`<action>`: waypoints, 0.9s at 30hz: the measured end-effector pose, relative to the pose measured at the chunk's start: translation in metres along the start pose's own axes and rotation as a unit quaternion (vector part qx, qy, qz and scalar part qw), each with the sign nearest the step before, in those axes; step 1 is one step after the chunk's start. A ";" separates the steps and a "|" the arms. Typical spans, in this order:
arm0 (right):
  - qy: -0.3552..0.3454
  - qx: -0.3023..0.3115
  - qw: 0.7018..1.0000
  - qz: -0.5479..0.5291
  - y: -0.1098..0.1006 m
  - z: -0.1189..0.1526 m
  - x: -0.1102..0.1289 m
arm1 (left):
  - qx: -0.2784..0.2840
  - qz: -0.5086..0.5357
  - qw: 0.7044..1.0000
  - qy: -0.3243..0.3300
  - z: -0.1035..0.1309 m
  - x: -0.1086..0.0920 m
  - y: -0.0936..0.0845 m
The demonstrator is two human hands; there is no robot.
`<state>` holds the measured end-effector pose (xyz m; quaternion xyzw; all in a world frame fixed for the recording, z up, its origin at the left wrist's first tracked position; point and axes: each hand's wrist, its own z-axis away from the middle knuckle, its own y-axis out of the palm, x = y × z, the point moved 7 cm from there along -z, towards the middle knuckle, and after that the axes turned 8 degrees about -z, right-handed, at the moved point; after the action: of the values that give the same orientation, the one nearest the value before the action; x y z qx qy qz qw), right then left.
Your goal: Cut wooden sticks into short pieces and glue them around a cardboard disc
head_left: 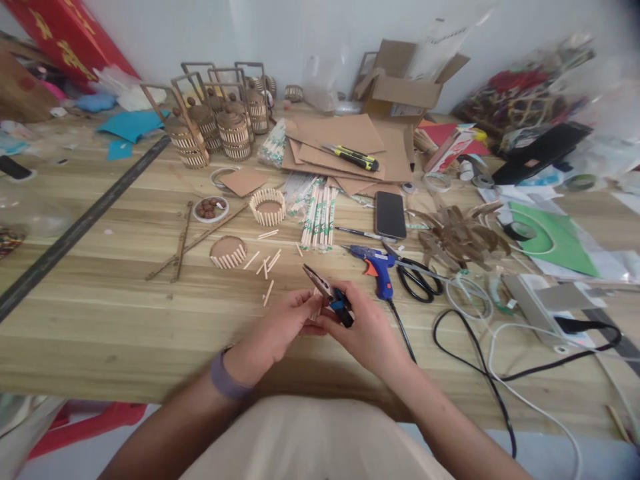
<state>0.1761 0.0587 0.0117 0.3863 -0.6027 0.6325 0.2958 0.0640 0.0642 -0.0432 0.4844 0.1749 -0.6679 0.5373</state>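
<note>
I am curling my right hand [364, 325] around the black-and-blue handles of the pliers [326, 289], its fingers closing on them and leaving little gap. The pliers are lying across my grip, their metal nose pointing up and to the left, away from me, and reaching over the fingertips of my left hand [285, 323]. That left hand is nearly closing too, its thumb and fingers pinching a small pale wooden piece [316, 301] just under the pliers; my fingers are hiding most of it. My two hands are meeting at the fingertips above the wooden table [150, 347].

Beyond my left hand, short loose sticks [269, 292] are lying scattered, and the stick-edged cup [228, 253] is sitting farther off to their left. The taller stick ring [268, 207] is standing behind them, near the wrapped chopsticks [319, 217]. To the right of the pliers, the blue glue gun [383, 267] is resting beside the black-handled scissors [419, 280].
</note>
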 end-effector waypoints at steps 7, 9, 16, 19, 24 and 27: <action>0.048 0.020 0.997 -0.058 0.002 0.001 -0.007 | -0.061 -0.193 0.977 0.063 0.009 -0.017 -0.020; 0.060 0.011 0.997 -0.048 -0.001 0.000 -0.010 | -0.122 -0.288 0.946 0.084 0.015 -0.026 -0.035; 0.052 0.003 0.998 -0.043 -0.009 0.001 -0.018 | -0.279 -0.589 0.733 0.195 0.030 -0.058 -0.057; 0.065 0.015 0.997 -0.044 -0.009 0.004 -0.023 | -0.292 -0.611 0.695 0.240 0.028 -0.067 -0.055; 0.066 0.016 0.996 -0.055 -0.010 0.007 -0.026 | -0.236 -0.671 0.690 0.134 -0.004 -0.071 -0.056; 0.071 0.019 0.994 -0.078 -0.009 0.008 -0.028 | -0.231 -0.703 0.664 0.109 -0.027 -0.083 -0.056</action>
<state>0.1993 0.0539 -0.0074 0.3919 -0.5361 0.6448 0.3784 0.0233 0.1500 -0.0027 0.1469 0.6693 -0.7281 -0.0204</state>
